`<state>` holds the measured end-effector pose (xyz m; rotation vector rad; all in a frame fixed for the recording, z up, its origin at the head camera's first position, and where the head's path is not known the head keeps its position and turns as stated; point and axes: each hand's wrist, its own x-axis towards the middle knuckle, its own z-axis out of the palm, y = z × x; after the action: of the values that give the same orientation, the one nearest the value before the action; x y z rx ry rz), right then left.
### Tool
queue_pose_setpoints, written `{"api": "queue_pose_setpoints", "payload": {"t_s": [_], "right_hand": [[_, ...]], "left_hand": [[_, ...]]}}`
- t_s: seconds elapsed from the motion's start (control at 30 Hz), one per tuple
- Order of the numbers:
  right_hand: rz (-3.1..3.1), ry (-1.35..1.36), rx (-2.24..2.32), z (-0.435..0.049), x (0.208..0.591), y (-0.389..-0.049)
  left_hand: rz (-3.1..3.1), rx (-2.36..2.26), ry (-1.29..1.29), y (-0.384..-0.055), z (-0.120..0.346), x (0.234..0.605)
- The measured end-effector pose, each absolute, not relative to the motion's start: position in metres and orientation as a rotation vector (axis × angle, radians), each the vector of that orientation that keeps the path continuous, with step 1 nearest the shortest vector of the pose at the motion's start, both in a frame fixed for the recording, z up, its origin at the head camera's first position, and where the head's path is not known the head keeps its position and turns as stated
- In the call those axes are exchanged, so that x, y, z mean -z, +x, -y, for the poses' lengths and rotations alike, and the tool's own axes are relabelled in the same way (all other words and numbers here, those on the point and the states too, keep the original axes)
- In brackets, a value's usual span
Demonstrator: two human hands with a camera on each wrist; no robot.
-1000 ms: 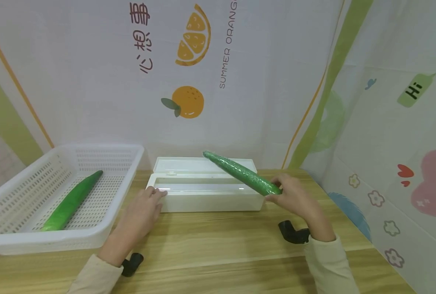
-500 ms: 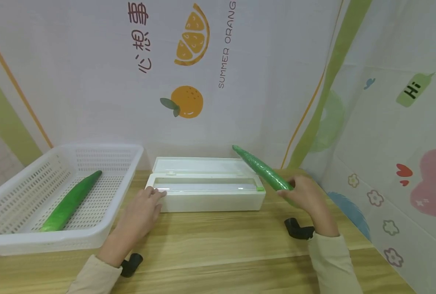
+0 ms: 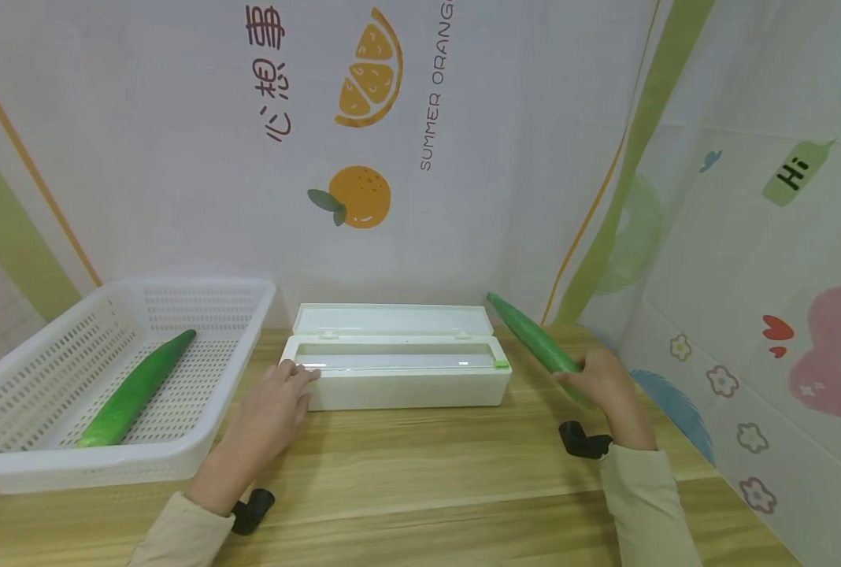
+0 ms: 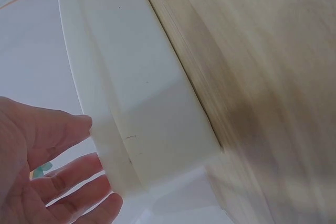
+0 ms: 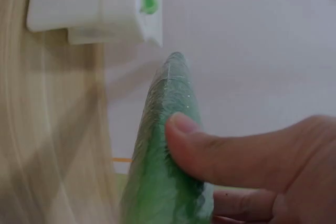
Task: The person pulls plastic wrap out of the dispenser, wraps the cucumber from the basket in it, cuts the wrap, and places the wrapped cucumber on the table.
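- Head view: the right hand [image 3: 608, 390] holds a long green cucumber [image 3: 534, 337] near its near end, fingers closed around it, to the right of a long white plastic box [image 3: 406, 391]; the cucumber's narrow tip points back and up toward the white printed hanging [image 3: 463, 236], and whether its lower end touches the wood-grain bench [image 3: 406, 504] I cannot tell
- If it is to be laid down, the far tip should come down gently, clear of the box's right end, with the fingers easing off only once its whole length is supported
- A second, smooth green cucumber [image 3: 137, 390] lies in a white perforated plastic basket [image 3: 109, 463] at the left, well apart from the hands
- Left wrist view: the left hand [image 4: 58, 171] touches the box at its corner, thumb and fingers spread and loosely bent; light pressure here should be enough to keep the box from sliding
- Right wrist view: the thumb presses the held cucumber from above, over wrinkled clear film; a firm yet soft pinch without twisting should spare the film, since it may slip or loosen
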<state>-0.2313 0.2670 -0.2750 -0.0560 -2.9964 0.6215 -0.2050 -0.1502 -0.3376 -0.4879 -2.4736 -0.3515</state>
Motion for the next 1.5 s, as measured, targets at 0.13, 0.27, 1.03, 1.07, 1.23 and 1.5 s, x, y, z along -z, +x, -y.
{"api": "queue_pose_setpoints", "payload": {"t_s": [0.13, 0.27, 1.03, 1.07, 1.23, 1.5], "right_hand": [[2.997, -0.082, -0.62, -0.273, 0.284, -0.236], [3.025, -0.144, -0.638, -0.278, 0.294, -0.24], [3.081, -0.3, -0.804, -0.291, 0.328, -0.248], [3.086, -0.305, -0.824, -0.291, 0.328, -0.248], [3.096, -0.281, -0.851, -0.289, 0.328, -0.247], [3.106, -0.252, -0.847, -0.288, 0.329, -0.247]], "left_hand": [[2.467, 0.354, -0.487, -0.205, 0.15, 0.338], [2.46, 0.358, -0.491, -0.206, 0.15, 0.339], [2.481, 0.35, -0.481, -0.204, 0.15, 0.337], [2.478, 0.348, -0.483, -0.204, 0.15, 0.337], [2.469, 0.346, -0.492, -0.203, 0.15, 0.336], [2.481, 0.355, -0.488, -0.204, 0.15, 0.337]]}}
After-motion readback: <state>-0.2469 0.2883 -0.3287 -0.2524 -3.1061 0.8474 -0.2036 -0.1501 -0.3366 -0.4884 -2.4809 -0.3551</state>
